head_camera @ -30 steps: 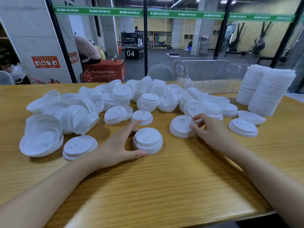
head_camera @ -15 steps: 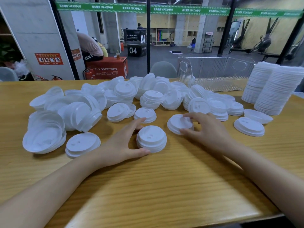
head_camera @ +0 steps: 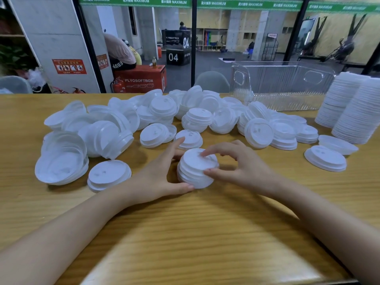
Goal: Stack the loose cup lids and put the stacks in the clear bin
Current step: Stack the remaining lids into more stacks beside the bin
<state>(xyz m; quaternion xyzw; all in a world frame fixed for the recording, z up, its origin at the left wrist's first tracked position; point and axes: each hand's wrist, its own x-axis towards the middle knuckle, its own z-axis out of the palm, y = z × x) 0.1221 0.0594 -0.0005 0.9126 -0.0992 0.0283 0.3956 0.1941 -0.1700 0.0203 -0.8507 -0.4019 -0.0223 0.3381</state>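
wooden table (head_camera: pixel 205 233) stands in front of a glass wall, with a gym hall and a red box (head_camera: pixel 144 79) beyond it. near the middle of the table sits a short stack (head_camera: pixel 195 171) of white, round plastic cup lids, each with a raised flat top and a stepped rim, nested unevenly so that the upper ones lean a little. the left hand (head_camera: pixel 158 177) curls round this stack, thumb on the near side and fingers on the far side. the right hand (head_camera: pixel 242 165) pinches the stack's top lids, thumb at the near edge and a fingertip on the top face.

behind the hands a wide heap of loose lids (head_camera: pixel 197 118) spreads across the table, some top up, some upside down, some already in small nests.

the clear bin (head_camera: pixel 283 87) stands at the far right of the table, ribbed, with oval handle holes. a white shape shows at its near left corner; whether it lies inside or outside i cannot tell. just right of the bin, on the table and outside it, rise two tall stacks (head_camera: pixel 353 108) of lids.
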